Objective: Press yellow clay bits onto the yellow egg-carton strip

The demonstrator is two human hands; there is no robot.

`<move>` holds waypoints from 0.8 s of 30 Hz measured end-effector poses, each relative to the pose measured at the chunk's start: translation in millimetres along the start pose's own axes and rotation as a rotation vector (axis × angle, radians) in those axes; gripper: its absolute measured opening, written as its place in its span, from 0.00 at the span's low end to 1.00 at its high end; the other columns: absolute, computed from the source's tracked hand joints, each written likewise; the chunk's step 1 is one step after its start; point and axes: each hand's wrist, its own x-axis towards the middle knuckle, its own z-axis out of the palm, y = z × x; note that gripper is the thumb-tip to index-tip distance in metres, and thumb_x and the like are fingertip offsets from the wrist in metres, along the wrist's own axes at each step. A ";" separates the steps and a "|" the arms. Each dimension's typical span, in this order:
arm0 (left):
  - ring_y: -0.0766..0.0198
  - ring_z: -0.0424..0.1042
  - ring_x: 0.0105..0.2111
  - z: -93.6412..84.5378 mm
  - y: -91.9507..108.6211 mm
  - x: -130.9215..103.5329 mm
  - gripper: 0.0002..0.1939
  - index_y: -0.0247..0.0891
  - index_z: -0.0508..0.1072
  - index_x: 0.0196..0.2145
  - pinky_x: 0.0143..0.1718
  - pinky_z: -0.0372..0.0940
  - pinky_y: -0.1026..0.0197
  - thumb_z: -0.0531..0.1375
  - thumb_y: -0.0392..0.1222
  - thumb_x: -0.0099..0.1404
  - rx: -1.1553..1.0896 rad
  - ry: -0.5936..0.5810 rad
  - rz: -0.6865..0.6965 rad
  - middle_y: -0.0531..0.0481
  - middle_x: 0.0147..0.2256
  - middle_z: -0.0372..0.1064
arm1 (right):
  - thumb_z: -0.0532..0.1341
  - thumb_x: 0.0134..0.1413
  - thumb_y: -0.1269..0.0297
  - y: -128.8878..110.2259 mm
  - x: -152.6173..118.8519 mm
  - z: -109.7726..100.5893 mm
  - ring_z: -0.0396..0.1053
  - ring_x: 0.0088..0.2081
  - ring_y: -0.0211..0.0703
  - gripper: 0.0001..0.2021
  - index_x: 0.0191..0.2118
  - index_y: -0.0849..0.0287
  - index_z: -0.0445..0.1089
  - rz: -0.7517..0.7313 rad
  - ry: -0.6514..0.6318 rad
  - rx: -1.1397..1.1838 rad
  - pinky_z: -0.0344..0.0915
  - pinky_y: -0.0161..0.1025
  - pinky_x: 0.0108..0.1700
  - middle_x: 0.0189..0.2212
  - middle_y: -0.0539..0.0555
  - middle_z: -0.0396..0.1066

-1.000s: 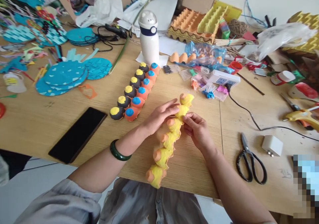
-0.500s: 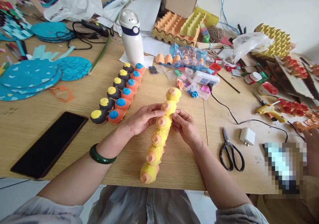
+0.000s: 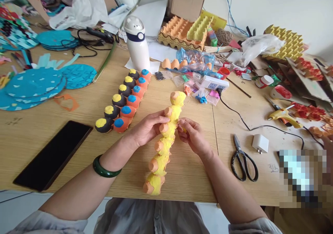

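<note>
A strip of egg-carton cups (image 3: 163, 146), coated in yellow modelling clay with bare orange tips, stands out over the table between my hands. My left hand (image 3: 148, 127) grips its left side near the upper cups, thumb and fingers closed. At the strip's right edge, my right hand (image 3: 194, 134) is pinched, with a bit of yellow clay (image 3: 184, 129) showing among its fingers. To the left lie two finished-looking rows, a black strip with yellow tops (image 3: 119, 100) and an orange strip with blue tops (image 3: 133, 101).
A dark phone or tablet (image 3: 53, 154) lies front left; scissors (image 3: 243, 161) and a white charger (image 3: 260, 143) are at right. Behind stand a white bottle (image 3: 137, 48), a power strip (image 3: 214, 83) with its cord, clay packets (image 3: 201, 97) and stacked egg trays (image 3: 179, 34).
The yellow strip has turned, its orange tips now facing more to the left. My right fingers have drawn slightly away from it, with yellow clay now visible in them.
</note>
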 end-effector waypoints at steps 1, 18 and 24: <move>0.61 0.71 0.33 1.4 0.0 -0.5 0.09 0.44 0.80 0.36 0.34 0.67 0.60 0.69 0.43 0.56 0.008 0.006 0.003 0.51 0.34 0.75 | 0.73 0.49 0.50 0.1 -0.6 1.2 0.47 0.20 0.27 0.21 0.26 0.59 0.66 0.020 -0.012 -0.007 0.42 0.31 0.20 0.22 0.44 0.58; 0.59 0.73 0.37 6.6 -2.5 -3.0 0.07 0.42 0.78 0.33 0.39 0.69 0.59 0.66 0.38 0.54 0.049 0.044 0.001 0.51 0.34 0.76 | 0.76 0.45 0.55 -1.4 -2.7 3.6 0.43 0.20 0.26 0.21 0.27 0.59 0.64 0.206 -0.139 0.089 0.37 0.29 0.20 0.21 0.42 0.55; 0.57 0.73 0.50 0.5 -6.2 -0.8 0.25 0.53 0.75 0.57 0.45 0.70 0.61 0.68 0.45 0.62 0.180 -0.054 0.046 0.53 0.52 0.75 | 0.77 0.42 0.57 -5.4 2.4 -4.5 0.42 0.21 0.27 0.21 0.28 0.59 0.65 0.142 -0.025 0.159 0.36 0.28 0.19 0.21 0.42 0.54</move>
